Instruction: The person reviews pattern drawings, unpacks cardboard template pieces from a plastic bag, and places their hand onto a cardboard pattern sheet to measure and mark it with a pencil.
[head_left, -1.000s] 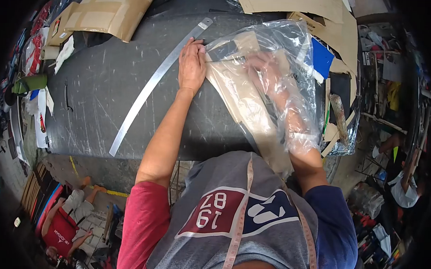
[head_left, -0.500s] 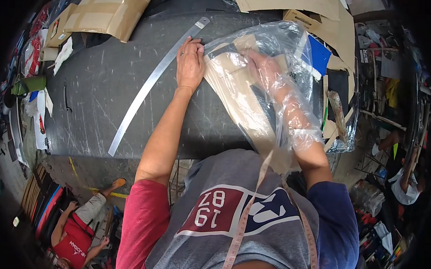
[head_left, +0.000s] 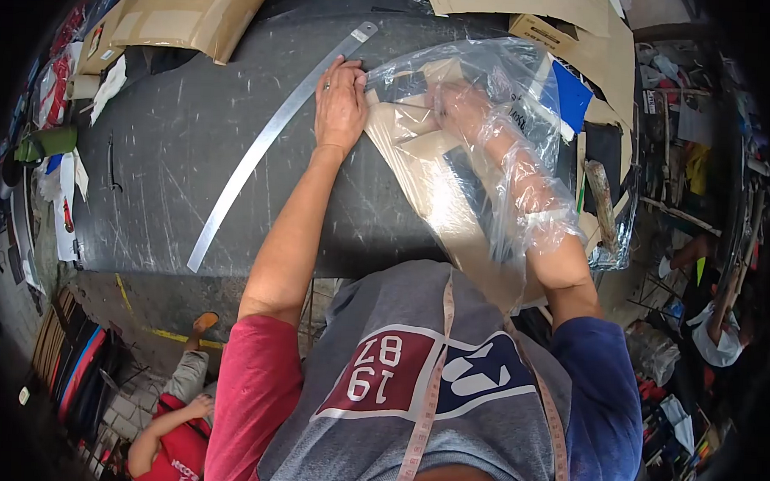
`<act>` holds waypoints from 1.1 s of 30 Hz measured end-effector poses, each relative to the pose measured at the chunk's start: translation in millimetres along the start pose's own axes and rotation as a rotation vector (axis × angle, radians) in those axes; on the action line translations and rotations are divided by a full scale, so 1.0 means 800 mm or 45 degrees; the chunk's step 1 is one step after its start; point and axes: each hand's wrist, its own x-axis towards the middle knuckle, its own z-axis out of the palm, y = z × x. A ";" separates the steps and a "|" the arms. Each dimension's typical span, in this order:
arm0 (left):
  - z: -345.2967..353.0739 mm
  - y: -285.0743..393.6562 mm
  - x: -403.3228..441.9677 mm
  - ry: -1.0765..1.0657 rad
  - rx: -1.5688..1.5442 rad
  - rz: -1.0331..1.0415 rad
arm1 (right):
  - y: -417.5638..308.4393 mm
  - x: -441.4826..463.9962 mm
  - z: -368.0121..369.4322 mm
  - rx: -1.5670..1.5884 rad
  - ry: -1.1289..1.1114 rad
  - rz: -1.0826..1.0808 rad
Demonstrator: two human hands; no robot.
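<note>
My left hand [head_left: 340, 112] rests on the dark table, its fingers bent together at the left edge of a clear plastic bag [head_left: 514, 67], beside a long metal ruler [head_left: 265, 143]. My right hand [head_left: 462, 109] is inside the bag, seen through the plastic, with curled fingers on brown paper or card pieces [head_left: 454, 205]. The bag wraps round my right forearm. Dark handwriting shows on a piece near the wrist. The pieces reach down toward my body.
Folded cardboard [head_left: 189, 17] lies at the back left, more cardboard [head_left: 616, 66] at the back right. A blue sheet [head_left: 572, 99] and a worn stick [head_left: 603, 201] lie right of the bag. A person in a red shirt [head_left: 178, 454] is at the lower left.
Inside the bag, my right hand has shifted slightly left and the brown pieces' upper part has lifted or folded. My left hand stays by the bag's edge. The person in red has moved right.
</note>
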 end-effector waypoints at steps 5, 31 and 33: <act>0.001 -0.001 0.001 -0.008 0.010 0.015 | -0.005 0.000 0.002 -0.166 -0.046 -0.053; 0.002 -0.001 -0.001 0.014 -0.013 -0.011 | -0.049 -0.023 -0.099 0.235 0.305 0.041; 0.001 -0.001 -0.003 0.008 -0.018 -0.012 | -0.045 -0.014 -0.079 0.061 0.412 -0.094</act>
